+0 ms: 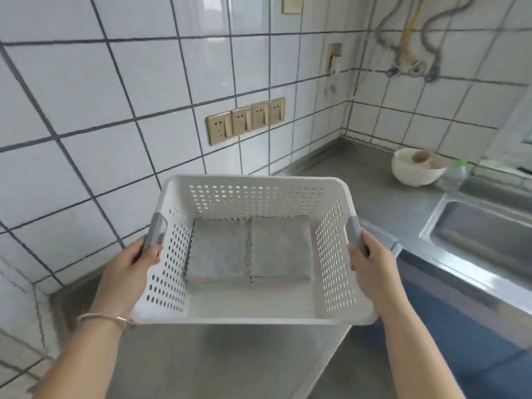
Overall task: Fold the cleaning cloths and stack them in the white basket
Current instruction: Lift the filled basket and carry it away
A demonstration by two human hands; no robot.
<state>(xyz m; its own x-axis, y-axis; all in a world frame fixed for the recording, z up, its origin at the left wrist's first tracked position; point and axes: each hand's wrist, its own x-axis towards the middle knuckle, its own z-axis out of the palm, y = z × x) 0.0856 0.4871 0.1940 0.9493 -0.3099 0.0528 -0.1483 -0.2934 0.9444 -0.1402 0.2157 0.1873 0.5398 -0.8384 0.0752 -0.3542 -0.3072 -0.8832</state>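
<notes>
Two stacks of folded grey cleaning cloths (249, 251) lay side by side on the floor of the white basket (253, 316), pushed toward its far wall, their inner edges touching. The left stack (218, 251) showed a pale green edge at its near side; the right stack (280, 250) lay flat and square beside it. The near half of the basket floor was bare. The basket's long axis ran left to right across my view, with its short sides toward my hands and its perforated far wall facing the tiled wall (86, 110).

I held the basket up above the steel counter (201, 361). My left hand (129, 266) had its grip closed on the grey left handle (157, 231), thumb over the rim. My right hand (371, 260) had its grip wrapped the same way round the grey right handle (355, 233).

Further off, a row of beige sockets (246, 120) sat on the wall. A white bowl (414, 168) and a clear bottle with a green cap (453, 175) stood near the sink (483, 228) to the right.
</notes>
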